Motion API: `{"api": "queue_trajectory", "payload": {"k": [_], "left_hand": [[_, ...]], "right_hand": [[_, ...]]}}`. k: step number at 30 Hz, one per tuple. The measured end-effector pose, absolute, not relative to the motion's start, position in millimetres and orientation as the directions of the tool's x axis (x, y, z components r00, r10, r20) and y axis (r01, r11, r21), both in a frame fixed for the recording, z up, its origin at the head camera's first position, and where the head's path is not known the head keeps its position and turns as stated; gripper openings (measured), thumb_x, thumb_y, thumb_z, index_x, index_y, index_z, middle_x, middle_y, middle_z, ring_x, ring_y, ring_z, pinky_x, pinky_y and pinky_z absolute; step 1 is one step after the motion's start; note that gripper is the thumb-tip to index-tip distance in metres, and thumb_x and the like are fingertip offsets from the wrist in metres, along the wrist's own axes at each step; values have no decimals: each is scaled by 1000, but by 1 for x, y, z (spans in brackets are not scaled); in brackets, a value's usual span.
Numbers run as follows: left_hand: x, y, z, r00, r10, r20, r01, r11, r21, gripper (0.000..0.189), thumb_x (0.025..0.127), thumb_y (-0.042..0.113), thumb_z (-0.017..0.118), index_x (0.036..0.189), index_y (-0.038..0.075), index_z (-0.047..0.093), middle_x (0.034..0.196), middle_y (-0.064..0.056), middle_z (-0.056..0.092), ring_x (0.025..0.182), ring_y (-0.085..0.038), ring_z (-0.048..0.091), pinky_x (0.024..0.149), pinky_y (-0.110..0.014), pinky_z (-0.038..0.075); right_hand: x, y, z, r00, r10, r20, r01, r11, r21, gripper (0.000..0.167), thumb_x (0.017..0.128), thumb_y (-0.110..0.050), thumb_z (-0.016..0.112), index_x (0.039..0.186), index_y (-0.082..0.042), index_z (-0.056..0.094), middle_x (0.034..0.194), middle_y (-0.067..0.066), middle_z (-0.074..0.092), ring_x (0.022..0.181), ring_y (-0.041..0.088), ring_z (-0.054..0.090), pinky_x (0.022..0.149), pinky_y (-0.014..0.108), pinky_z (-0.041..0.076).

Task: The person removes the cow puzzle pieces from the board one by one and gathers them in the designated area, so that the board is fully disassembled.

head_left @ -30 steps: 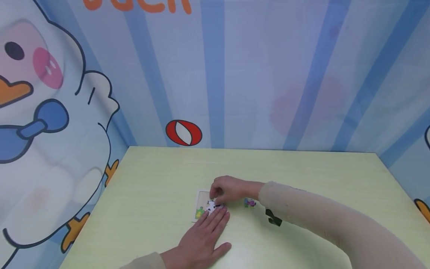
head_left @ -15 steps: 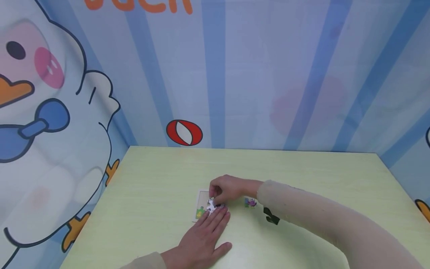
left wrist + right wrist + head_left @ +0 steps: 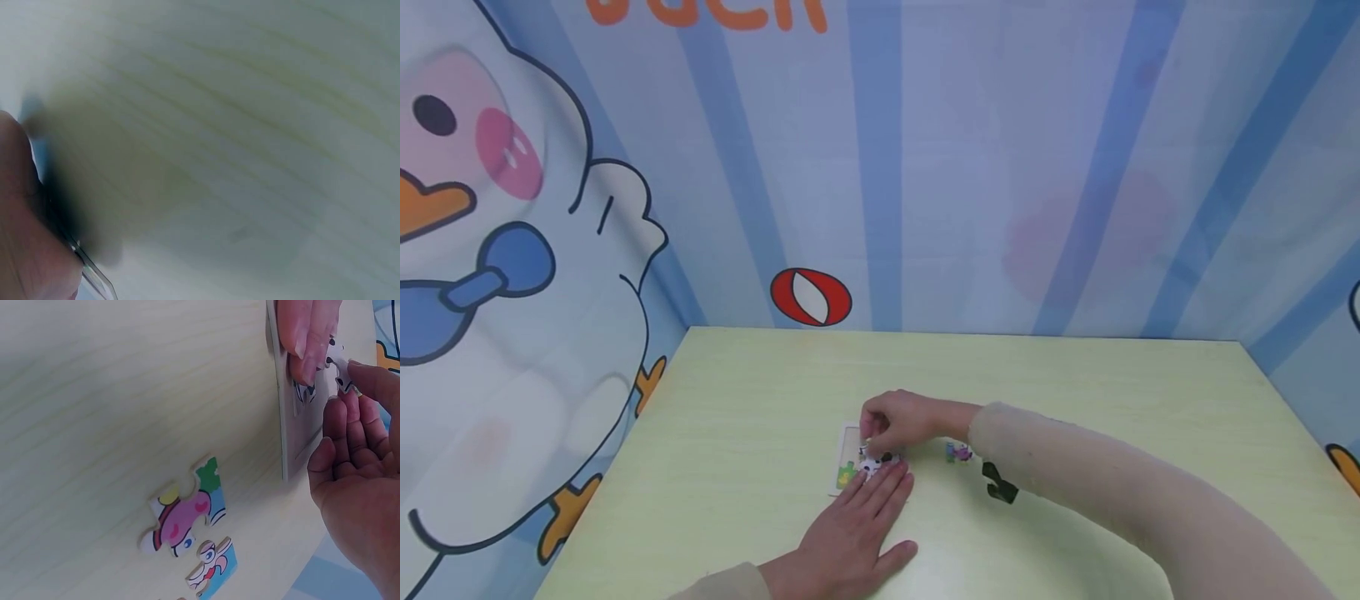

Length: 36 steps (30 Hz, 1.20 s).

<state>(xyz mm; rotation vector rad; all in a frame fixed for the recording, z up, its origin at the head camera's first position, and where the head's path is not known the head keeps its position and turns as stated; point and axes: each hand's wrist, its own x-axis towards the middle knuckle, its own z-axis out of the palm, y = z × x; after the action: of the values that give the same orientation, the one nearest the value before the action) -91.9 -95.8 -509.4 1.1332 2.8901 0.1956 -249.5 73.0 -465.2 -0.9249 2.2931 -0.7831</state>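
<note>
My left hand (image 3: 857, 521) lies flat with straight fingers across the near right part of a small puzzle tray (image 3: 837, 462). In the right wrist view its fingertips press on black-and-white puzzle pieces inside the tray (image 3: 284, 434). My right hand (image 3: 901, 419) is over the tray's far side, its thumb and fingers pinching a white puzzle piece with black marks (image 3: 343, 376). That piece is tilted beside the pressed ones. A green and yellow puzzle piece (image 3: 846, 473) sits in the tray's near left corner. Part of the left hand (image 3: 31, 250) shows at the left wrist view's edge.
Right of the tray, a pink and green puzzle piece (image 3: 182, 515) and a blue one with a drawn eye (image 3: 214, 565) lie loose on the pale wooden table (image 3: 760, 375). A cartoon-printed cloth (image 3: 955, 167) stands behind the table.
My right hand has shifted slightly left over the tray, with the white piece still pinched and turned a little. My left hand has stayed in place.
</note>
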Motion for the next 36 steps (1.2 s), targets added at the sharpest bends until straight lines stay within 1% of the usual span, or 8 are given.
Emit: {"api": "queue_trajectory", "payload": {"k": [3, 7, 11, 17, 24, 31, 33, 36], "left_hand": [[-92, -97, -514, -723, 687, 64, 690, 715, 112, 75, 114, 57, 28, 168, 4, 32, 175, -12, 30, 161, -27, 29, 127, -48, 32], [-92, -98, -518, -716, 692, 91, 698, 710, 97, 75, 115, 57, 26, 167, 4, 32, 175, -12, 31, 161, -27, 31, 127, -47, 33], [-92, -97, -514, -721, 689, 74, 693, 711, 119, 75, 114, 57, 28, 168, 4, 32, 175, -13, 30, 161, -28, 29, 128, -47, 31], [-91, -96, -508, -723, 688, 54, 688, 711, 146, 74, 115, 54, 33, 167, 2, 33, 175, -14, 30, 161, -29, 29, 127, -51, 33], [-92, -96, -514, -725, 685, 75, 689, 719, 88, 73, 114, 55, 31, 167, 4, 34, 175, -11, 30, 162, -25, 28, 127, -48, 33], [-92, -97, -518, -713, 692, 110, 700, 713, 46, 73, 114, 55, 32, 166, 4, 37, 174, -11, 32, 161, -25, 30, 126, -48, 35], [-92, -97, -521, -704, 697, 135, 705, 709, 16, 73, 114, 56, 31, 165, 4, 38, 173, -11, 34, 160, -26, 32, 125, -47, 36], [-92, -97, -520, -703, 697, 140, 706, 707, 30, 73, 114, 56, 31, 165, 3, 38, 173, -12, 34, 160, -27, 33, 125, -48, 36]], "right_hand": [[-250, 72, -466, -614, -745, -259, -419, 587, -693, 11, 96, -18, 80, 98, -21, 70, 88, -6, 68, 80, 9, 62, 76, 25, 53], [-249, 72, -463, -609, -751, -254, -417, 576, -703, 9, 96, -16, 79, 97, -21, 71, 88, -6, 69, 80, 10, 63, 76, 25, 54], [-248, 73, -455, -612, -753, -239, -419, 566, -710, 7, 97, -15, 78, 98, -19, 72, 88, -6, 70, 80, 10, 63, 76, 25, 54], [-252, 78, -445, -618, -759, -206, -438, 549, -712, 6, 97, -15, 78, 99, -16, 73, 90, -7, 69, 82, 8, 62, 78, 24, 53], [-256, 90, -437, -629, -752, -194, -411, 535, -738, 8, 96, -17, 80, 99, -13, 72, 91, -6, 70, 83, 8, 62, 77, 23, 53], [-256, 108, -435, -651, -732, -199, -386, 546, -744, 10, 96, -18, 80, 99, -13, 72, 90, -5, 71, 83, 9, 63, 78, 25, 54], [-256, 113, -435, -657, -726, -204, -373, 548, -749, 10, 96, -18, 80, 100, -13, 72, 90, -5, 71, 83, 9, 63, 79, 25, 54], [-256, 121, -435, -663, -719, -209, -358, 549, -755, 10, 96, -16, 80, 100, -12, 72, 89, -4, 70, 82, 10, 63, 79, 26, 55]]}}
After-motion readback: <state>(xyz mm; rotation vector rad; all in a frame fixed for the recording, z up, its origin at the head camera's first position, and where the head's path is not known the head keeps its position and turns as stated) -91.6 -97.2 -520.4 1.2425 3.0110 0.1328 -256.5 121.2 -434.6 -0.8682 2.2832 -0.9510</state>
